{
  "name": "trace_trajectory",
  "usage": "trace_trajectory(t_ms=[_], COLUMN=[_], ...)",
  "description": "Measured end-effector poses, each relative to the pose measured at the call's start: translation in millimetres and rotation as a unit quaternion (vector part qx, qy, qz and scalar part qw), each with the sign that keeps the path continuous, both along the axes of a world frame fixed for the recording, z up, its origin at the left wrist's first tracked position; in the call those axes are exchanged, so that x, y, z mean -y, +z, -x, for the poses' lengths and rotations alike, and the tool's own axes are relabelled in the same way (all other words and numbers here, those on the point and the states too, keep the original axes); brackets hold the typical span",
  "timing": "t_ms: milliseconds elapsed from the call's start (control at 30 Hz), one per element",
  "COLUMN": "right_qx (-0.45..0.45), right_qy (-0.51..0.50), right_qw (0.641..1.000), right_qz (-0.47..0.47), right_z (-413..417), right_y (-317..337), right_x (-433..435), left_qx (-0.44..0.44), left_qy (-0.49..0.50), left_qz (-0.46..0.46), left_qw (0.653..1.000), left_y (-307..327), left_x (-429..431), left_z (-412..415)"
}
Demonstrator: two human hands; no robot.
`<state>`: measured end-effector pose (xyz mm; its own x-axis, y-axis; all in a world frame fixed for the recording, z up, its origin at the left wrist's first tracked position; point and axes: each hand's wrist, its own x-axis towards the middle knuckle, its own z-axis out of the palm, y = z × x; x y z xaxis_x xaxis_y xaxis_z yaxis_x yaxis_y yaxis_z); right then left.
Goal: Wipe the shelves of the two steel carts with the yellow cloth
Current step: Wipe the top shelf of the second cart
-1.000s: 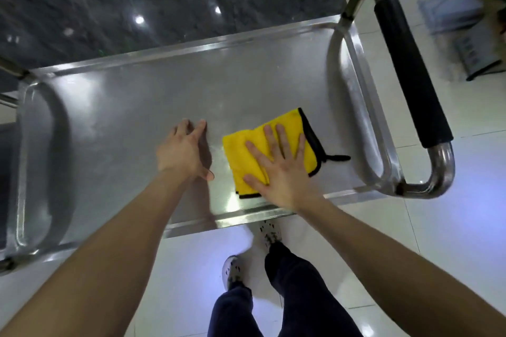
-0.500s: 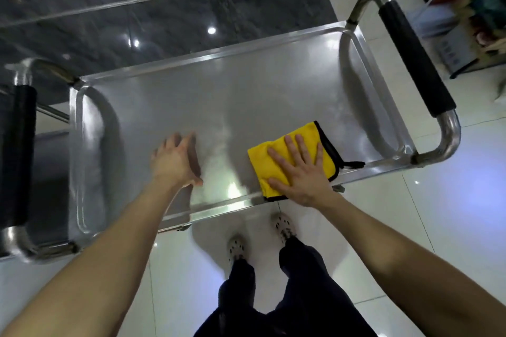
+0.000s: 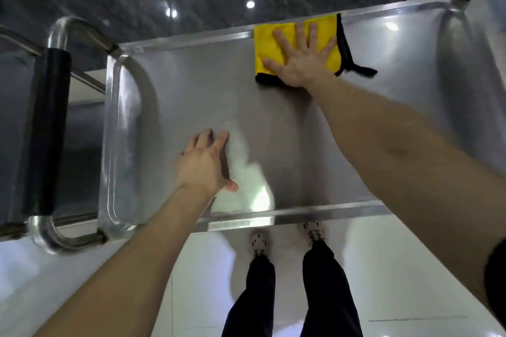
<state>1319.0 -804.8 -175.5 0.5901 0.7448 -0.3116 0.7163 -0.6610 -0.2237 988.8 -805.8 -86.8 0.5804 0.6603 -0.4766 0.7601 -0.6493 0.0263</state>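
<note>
- Right hand (image 3: 299,60): fingers are spreading flat and wide, pressing the yellow cloth (image 3: 269,44) down, not gripping it.
- Cloth is sitting folded at the far rim of the top shelf (image 3: 197,96), touching that edge; its black loop is trailing off to the right.
- Left hand (image 3: 205,165): fingers are lying loosely together, palm down on bare steel near the front rim, holding nothing, likely bracing.
- Progress, my read: top shelf of this cart is being wiped mid-stroke. No clear wiped/unwiped boundary is showing; glare is washing out the surface.
- Still to do, judging by the task: lower shelves and the second cart.
- Hidden: lower shelves are sitting under the top one, out of view. Right end of the cart and its handle are getting cut off by the frame. Steel frame with a black grip (image 3: 46,128) at left is probably the other cart; can't confirm.
</note>
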Motion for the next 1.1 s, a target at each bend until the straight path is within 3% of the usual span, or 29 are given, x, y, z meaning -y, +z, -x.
trace_trajectory(t_ms=[167, 433, 533, 633, 733, 867, 933, 1000, 1100], right_qx=[0.003, 0.081, 0.082, 0.063, 0.062, 0.072, 0.061, 0.038, 0.011], right_qy=[0.026, 0.134, 0.169, 0.165, 0.155, 0.129, 0.119, 0.109, 0.105], right_qw=[0.999, 0.980, 0.977, 0.982, 0.985, 0.989, 0.991, 0.993, 0.994], right_qz=[-0.019, -0.126, -0.104, -0.068, -0.033, 0.020, 0.030, 0.031, 0.039], right_z=[37, 219, 265, 289, 306, 320, 322, 316, 297], right_y=[-2, -20, -16, -4, 5, 15, 18, 23, 29], right_x=[19, 192, 213, 207, 191, 163, 144, 121, 73], left_qx=[0.012, 0.026, 0.027, 0.061, 0.147, 0.139, 0.136, 0.146, 0.193], left_qy=[-0.003, -0.035, -0.047, -0.034, 0.001, 0.034, 0.089, 0.135, 0.148], left_qz=[-0.013, -0.008, 0.056, 0.092, -0.043, -0.235, -0.234, -0.167, -0.127], left_qw=[1.000, 0.999, 0.997, 0.993, 0.988, 0.961, 0.959, 0.966, 0.962], left_y=[-1, 4, 9, 22, 41, 69, 74, 70, 53], left_x=[-1, -3, -12, -26, -50, -85, -97, -102, -102], left_z=[3, 12, 29, 63, 115, 187, 216, 236, 250])
